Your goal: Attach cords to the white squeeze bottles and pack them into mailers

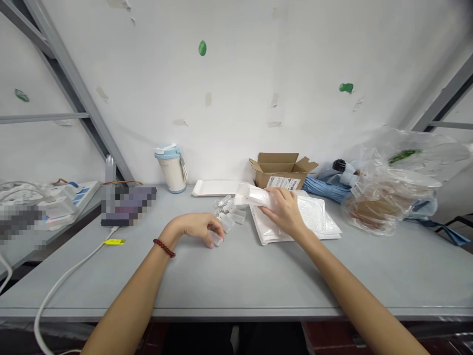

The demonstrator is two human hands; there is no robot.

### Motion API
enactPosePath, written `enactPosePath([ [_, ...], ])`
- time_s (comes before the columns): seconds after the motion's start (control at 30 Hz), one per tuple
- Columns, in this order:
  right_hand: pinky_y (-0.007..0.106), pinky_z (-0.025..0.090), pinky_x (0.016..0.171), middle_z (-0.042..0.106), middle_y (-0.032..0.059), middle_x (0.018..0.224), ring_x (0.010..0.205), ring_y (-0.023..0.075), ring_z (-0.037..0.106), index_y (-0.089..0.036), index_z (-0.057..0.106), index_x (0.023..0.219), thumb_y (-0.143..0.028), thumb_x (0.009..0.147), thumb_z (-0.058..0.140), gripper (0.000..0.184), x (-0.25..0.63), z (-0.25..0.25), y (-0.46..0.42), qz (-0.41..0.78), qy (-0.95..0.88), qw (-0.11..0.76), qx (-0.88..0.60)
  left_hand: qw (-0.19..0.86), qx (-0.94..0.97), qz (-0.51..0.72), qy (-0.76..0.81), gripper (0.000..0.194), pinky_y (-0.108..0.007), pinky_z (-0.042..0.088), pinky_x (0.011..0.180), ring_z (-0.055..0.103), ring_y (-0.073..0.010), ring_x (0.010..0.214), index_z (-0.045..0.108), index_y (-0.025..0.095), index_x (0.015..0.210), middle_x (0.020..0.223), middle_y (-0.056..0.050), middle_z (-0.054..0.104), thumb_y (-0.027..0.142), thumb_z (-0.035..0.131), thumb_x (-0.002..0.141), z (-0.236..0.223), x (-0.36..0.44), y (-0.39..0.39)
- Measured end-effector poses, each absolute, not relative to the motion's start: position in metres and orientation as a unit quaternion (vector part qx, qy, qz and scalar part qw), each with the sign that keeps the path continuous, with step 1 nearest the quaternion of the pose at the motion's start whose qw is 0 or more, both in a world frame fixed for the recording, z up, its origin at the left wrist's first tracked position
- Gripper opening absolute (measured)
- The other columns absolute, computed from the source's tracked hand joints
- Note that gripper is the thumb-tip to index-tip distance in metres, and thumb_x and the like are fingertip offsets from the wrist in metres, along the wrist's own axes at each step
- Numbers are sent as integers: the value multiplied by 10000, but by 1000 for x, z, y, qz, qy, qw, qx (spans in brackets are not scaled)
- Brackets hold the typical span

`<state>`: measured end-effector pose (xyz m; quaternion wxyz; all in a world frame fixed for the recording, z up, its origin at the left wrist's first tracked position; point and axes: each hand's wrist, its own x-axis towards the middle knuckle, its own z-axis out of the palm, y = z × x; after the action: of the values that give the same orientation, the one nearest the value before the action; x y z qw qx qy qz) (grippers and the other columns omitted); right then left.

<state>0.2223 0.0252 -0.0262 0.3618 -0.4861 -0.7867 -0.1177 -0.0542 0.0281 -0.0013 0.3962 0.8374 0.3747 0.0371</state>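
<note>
Bare forearms (125,315) reach onto a grey table (236,291). Left hand (195,227) lies loosely curled, its fingertips touching a small clear plastic sleeve (216,238), well left of the white bubble-wrap mailers (310,217). Right hand (284,212) clenches a white foam pouch (254,195) just above those mailers. More clear sleeves (229,214) cluster just left of the mailers, with a cardboard box (283,165) behind them.

Behind the fingers of the left hand (195,228), at the wrist, sits a bracelet (164,248) of round dark-red beads, above a bare left forearm (133,296). Back from the fingers of the right hand (284,212), the right forearm (354,291) is bare and unadorned; dark clothing (236,340) shows further back.
</note>
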Motion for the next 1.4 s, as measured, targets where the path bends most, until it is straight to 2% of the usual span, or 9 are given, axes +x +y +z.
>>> enactPosePath([
  [0.17,409,312,875,605,98,1083,1048,272,510,-217,493,1130,-387,840,507,336,221,-27,25,-124,-790,359,-480,471,775,207,368,156,-253,426,593,560,-158,649,730,222,796,759,-27,671,297,701,662,13,-49,23],
  [0.3,402,318,864,610,100,1075,1034,266,517,-208,496,1117,-387,846,505,325,219,-26,24,-129,-793,365,-470,492,619,483,376,264,-296,478,705,572,-137,657,709,183,876,761,-32,656,341,727,665,11,-44,29],
  [0.37,403,318,866,612,97,1073,1028,262,521,-207,493,1117,-392,852,502,324,218,-26,23,-131,-796,369,-462,493,566,543,376,328,-317,477,784,594,-151,735,701,166,914,794,-39,665,335,757,639,5,-40,33],
  [0.53,396,324,852,622,92,1047,991,248,538,-194,492,1113,-379,849,529,324,216,-29,23,-150,-798,401,-424,539,526,529,392,442,-333,455,848,599,-145,768,691,142,1005,850,-52,691,335,785,619,-7,-26,34],
  [0.87,390,343,836,629,89,1036,967,244,550,-195,498,1098,-360,843,552,309,213,-31,22,-160,-796,421,-405,592,452,570,346,311,-297,468,858,617,-126,771,728,152,910,885,-52,706,270,787,628,-13,-16,33],
  [1.1,386,345,826,621,98,1040,975,248,543,-180,494,1098,-341,830,569,322,213,-33,22,-155,-798,419,-404,572,476,579,332,201,-336,484,857,653,-176,750,729,108,754,791,-74,710,283,747,657,-6,-4,20],
  [1.2,388,345,824,617,98,1034,976,252,539,-177,490,1093,-328,822,579,323,212,-33,21,-154,-801,416,-403,564,495,576,324,234,-352,477,869,658,-219,841,726,105,783,872,-102,713,323,701,701,-8,0,18],
  [1.3,385,346,820,615,95,1023,970,249,542,-180,488,1089,-314,823,570,309,211,-32,20,-148,-809,409,-396,494,577,544,356,308,-343,479,827,632,-233,917,713,127,949,1012,-109,689,346,657,739,-13,1,19],
  [1.4,388,345,808,616,94,994,944,250,549,-178,495,1076,-304,822,564,291,209,-32,19,-151,-818,399,-386,356,696,493,383,287,-321,467,771,597,-223,929,708,167,992,1066,-96,660,329,605,778,-17,2,19],
])
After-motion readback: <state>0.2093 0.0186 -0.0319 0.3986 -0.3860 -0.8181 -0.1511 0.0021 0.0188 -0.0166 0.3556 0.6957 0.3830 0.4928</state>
